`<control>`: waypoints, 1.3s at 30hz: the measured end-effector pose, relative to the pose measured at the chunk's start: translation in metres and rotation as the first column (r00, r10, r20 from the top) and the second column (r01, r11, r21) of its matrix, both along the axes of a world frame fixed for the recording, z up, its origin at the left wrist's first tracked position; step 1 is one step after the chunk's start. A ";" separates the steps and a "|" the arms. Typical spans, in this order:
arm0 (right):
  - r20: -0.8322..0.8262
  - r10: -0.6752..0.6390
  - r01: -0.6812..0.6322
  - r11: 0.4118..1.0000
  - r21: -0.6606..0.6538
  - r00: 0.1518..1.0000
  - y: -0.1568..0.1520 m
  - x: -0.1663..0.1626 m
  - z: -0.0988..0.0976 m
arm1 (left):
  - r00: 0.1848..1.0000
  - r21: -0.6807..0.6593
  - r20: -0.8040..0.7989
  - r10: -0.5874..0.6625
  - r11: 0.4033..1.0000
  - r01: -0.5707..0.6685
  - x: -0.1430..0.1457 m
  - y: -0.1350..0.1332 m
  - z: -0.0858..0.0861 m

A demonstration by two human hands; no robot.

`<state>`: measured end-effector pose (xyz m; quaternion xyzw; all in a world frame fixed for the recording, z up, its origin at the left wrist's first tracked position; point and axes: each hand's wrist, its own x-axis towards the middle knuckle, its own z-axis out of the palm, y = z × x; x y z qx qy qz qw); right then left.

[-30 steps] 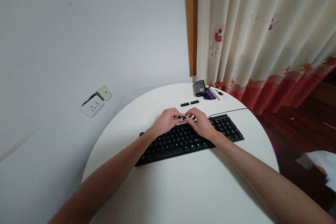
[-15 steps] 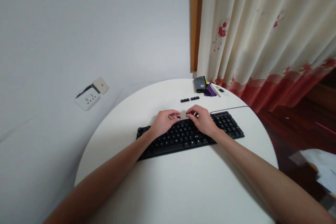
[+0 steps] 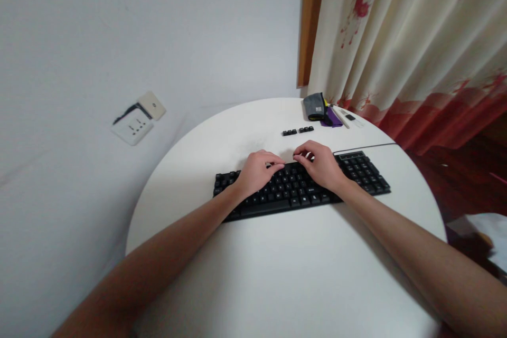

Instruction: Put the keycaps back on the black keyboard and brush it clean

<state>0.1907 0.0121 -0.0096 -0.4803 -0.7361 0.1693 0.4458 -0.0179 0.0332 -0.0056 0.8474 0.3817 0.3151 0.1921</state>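
A black keyboard [image 3: 273,208] lies across the white round table, partly covered by both hands. My left hand [image 3: 256,173] rests over its upper left-middle part, thumb and index pinched at the far edge; anything between those fingertips is too small to make out. To its right, my right hand [image 3: 320,165] is curled over the keyboard's upper edge, a tiny dark piece, which looks like a keycap [image 3: 294,156], at its fingertips. Beyond the hands, several loose black keycaps [image 3: 289,132] lie in two short rows on the tabletop.
At the table's [image 3: 277,274] far right sit a grey folded cloth [image 3: 314,106], a purple cloth [image 3: 331,118] and a thin whitish stick [image 3: 340,116]. The keyboard cable [image 3: 368,147] runs to the right edge. A wall socket [image 3: 132,125] and a curtain [image 3: 380,53] stand behind.
The view has tilted, so table and keyboard appear higher and further right. The dark keycap seen in my left fingertips no longer shows. My right hand keeps its pinch.
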 end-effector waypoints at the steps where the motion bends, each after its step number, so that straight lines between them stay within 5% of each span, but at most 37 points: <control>1: -0.001 0.002 -0.002 1.000 0.001 1.000 0.000 0.000 0.000 | 1.000 0.021 -0.011 -0.008 1.000 0.008 0.000 0.000 -0.001; 22: -0.035 0.009 -0.009 1.000 -0.008 0.999 0.000 -0.006 -0.007 | 0.983 0.153 -0.178 -0.031 0.987 0.059 0.003 -0.001 -0.001; 39: -0.052 -0.004 0.005 1.000 0.014 0.999 -0.001 -0.006 -0.005 | 0.967 0.109 -0.230 -0.112 0.984 0.140 -0.002 -0.010 0.006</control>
